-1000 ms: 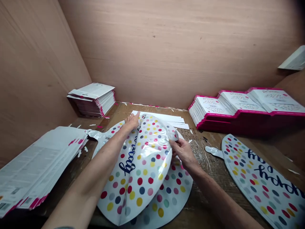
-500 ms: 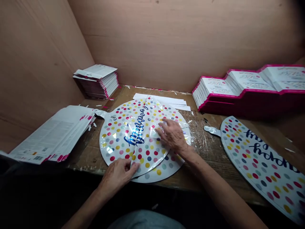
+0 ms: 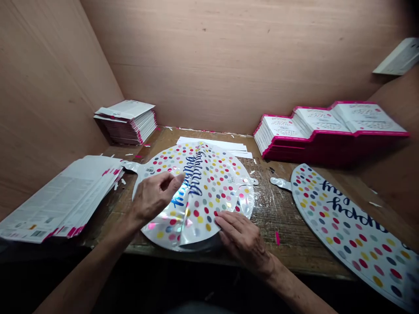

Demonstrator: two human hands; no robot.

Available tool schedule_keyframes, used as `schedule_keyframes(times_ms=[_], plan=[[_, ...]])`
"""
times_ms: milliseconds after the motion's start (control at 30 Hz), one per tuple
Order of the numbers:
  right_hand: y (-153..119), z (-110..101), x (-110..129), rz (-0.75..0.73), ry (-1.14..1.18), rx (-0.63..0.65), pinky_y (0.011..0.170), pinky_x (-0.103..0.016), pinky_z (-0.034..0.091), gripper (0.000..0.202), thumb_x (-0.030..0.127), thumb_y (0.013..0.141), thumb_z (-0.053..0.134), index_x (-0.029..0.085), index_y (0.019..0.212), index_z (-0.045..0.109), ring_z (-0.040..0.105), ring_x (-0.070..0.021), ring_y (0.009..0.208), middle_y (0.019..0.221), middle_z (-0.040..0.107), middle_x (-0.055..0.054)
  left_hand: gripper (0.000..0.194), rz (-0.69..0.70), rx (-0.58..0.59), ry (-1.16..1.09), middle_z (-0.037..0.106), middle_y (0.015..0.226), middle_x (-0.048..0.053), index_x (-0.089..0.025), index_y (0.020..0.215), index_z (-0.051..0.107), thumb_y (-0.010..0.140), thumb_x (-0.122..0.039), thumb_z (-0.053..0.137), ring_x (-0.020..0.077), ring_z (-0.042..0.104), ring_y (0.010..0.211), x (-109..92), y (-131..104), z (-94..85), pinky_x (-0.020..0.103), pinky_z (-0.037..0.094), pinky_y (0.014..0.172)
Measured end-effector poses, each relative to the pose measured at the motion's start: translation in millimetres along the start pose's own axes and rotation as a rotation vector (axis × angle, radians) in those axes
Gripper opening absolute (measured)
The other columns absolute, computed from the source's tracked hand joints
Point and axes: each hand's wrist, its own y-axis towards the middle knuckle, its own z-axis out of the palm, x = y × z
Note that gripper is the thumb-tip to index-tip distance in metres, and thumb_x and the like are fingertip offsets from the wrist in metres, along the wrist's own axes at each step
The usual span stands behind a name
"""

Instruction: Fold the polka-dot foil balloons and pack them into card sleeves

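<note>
A flat white foil balloon (image 3: 212, 196) with coloured dots and blue lettering lies on the table, part of it folded over with a crease near the middle. My left hand (image 3: 157, 196) is over its left half, fingers curled in and thumb tip near the lettering; nothing shows in it. At the lower right rim, my right hand (image 3: 244, 240) has its fingertips on the folded layer and its thumb low by the edge, seeming to pinch it. The balloon's silvery neck (image 3: 131, 166) points left.
Printed white cards (image 3: 62, 196) lie fanned at left, with a card stack (image 3: 126, 122) behind. Pink-edged stepped stacks (image 3: 321, 126) stand back right. Another folded dotted balloon (image 3: 353, 231) lies at right. White paper strips (image 3: 240, 149) lie behind; a pink scrap (image 3: 277, 238) sits on the brown tabletop (image 3: 275, 205).
My left hand has risen from the lower rim onto the balloon's left half and curled. My right hand has slid down from the middle to the lower right edge. The folded layer has shifted.
</note>
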Motion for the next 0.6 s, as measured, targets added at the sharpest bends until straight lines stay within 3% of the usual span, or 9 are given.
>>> schedule_keyframes(times_ms=[67, 167, 233, 367, 433, 500, 533, 600], plan=[[5.1, -0.8, -0.7, 0.022, 0.018, 0.008, 0.087, -0.040, 0.059, 0.026, 0.019, 0.094, 0.055, 0.017, 0.119, 0.063, 0.070, -0.0231, 0.101, 0.110, 0.073, -0.011, 0.056, 0.054, -0.023, 0.092, 0.066, 0.075, 0.003, -0.020, 0.077, 0.060, 0.084, -0.070, 0.037, 0.0183, 0.056, 0.070, 5.2, 19.0, 8.8, 0.027, 0.039, 0.064], [11.5, -3.0, -3.2, 0.040, 0.031, -0.008, 0.086, -0.039, 0.060, 0.029, 0.023, 0.093, 0.059, 0.015, 0.121, 0.061, 0.069, -0.0239, 0.102, 0.110, 0.073, -0.013, 0.061, -0.153, 0.075, 0.264, 0.065, 0.068, 0.007, -0.021, 0.069, 0.060, 0.085, -0.072, 0.031, 0.0229, 0.058, 0.068, 20.4, 22.5, 26.4, 0.030, 0.037, 0.063], [12.6, -4.8, -5.5, 0.059, 0.044, -0.014, 0.085, -0.038, 0.060, 0.028, 0.021, 0.094, 0.057, 0.016, 0.121, 0.061, 0.069, -0.0224, 0.100, 0.109, 0.073, -0.012, 0.063, -0.268, 0.229, 0.254, 0.062, 0.060, 0.006, -0.021, 0.060, 0.059, 0.085, -0.072, 0.032, 0.0224, 0.058, 0.062, 33.1, 4.3, 38.3, 0.030, 0.035, 0.059], [16.9, -7.9, 9.2, 0.023, 0.142, -0.054, 0.076, -0.032, 0.061, 0.023, 0.017, 0.092, 0.055, 0.020, 0.113, 0.063, 0.071, -0.0182, 0.086, 0.096, 0.075, -0.007, 0.059, -0.310, 0.445, 0.016, 0.049, 0.047, -0.001, -0.020, 0.050, 0.048, 0.071, -0.074, 0.054, 0.0133, 0.044, 0.048, 45.3, -45.8, 52.5, 0.026, 0.025, 0.049], [25.1, -4.3, 32.8, -0.104, 0.248, 0.009, 0.075, -0.030, 0.060, 0.021, 0.017, 0.091, 0.053, 0.020, 0.109, 0.064, 0.070, -0.0166, 0.082, 0.090, 0.074, -0.005, 0.058, -0.356, 0.541, -0.238, 0.041, 0.044, -0.004, -0.020, 0.051, 0.044, 0.064, -0.074, 0.061, 0.0087, 0.032, 0.043, 35.8, -55.2, 48.6, 0.024, 0.019, 0.045], [35.9, 5.4, 59.6, -0.217, 0.309, 0.115, 0.085, -0.031, 0.059, 0.023, 0.016, 0.092, 0.050, 0.019, 0.110, 0.064, 0.070, -0.0178, 0.090, 0.094, 0.074, -0.006, 0.056, -0.423, 0.577, -0.516, 0.035, 0.043, -0.007, -0.019, 0.055, 0.045, 0.062, -0.072, 0.064, 0.0059, 0.023, 0.040, 15.4, -50.2, 35.6, 0.023, 0.014, 0.042], [40.9, 11.7, 70.1, -0.212, 0.301, 0.152, 0.091, -0.033, 0.057, 0.025, 0.016, 0.093, 0.048, 0.018, 0.113, 0.063, 0.069, -0.0196, 0.097, 0.100, 0.074, -0.008, 0.054, -0.451, 0.550, -0.622, 0.034, 0.043, -0.008, -0.019, 0.057, 0.047, 0.062, -0.069, 0.066, 0.0050, 0.021, 0.040, 2.9, -44.7, 26.9, 0.022, 0.012, 0.041], [46.0, 22.9, 77.9, -0.039, 0.238, 0.157, 0.098, -0.038, 0.054, 0.030, 0.016, 0.093, 0.048, 0.017, 0.120, 0.061, 0.065, -0.0240, 0.108, 0.111, 0.071, -0.011, 0.046, -0.446, 0.462, -0.752, 0.036, 0.045, -0.008, -0.018, 0.064, 0.052, 0.060, -0.060, 0.072, 0.0037, 0.020, 0.040, -20.1, -34.3, 9.8, 0.020, 0.011, 0.041]])
